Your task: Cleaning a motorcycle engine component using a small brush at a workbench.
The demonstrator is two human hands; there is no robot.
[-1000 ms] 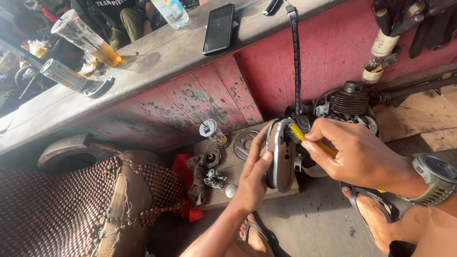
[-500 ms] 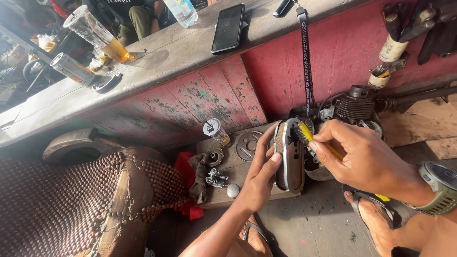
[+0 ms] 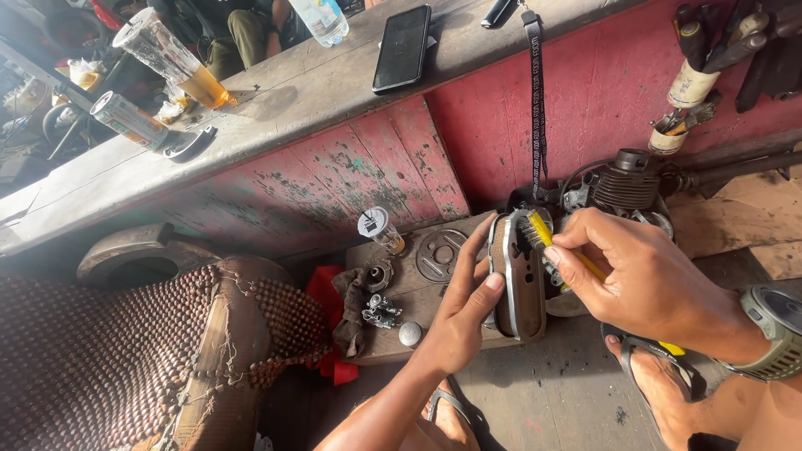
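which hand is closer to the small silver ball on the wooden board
Left. The left hand grips the oblong metal cover just right of the silver ball; the right hand, holding the yellow brush, sits farther right, beyond the cover.

Noted: worn wooden board (image 3: pixel 418 321) on the concrete floor (image 3: pixel 543 401), bearing small metal carburetor parts (image 3: pixel 381 311), a round ball (image 3: pixel 409 333), a circular gasket ring (image 3: pixel 440 255), a capped vial (image 3: pixel 380 229), a dark rag (image 3: pixel 347 305).
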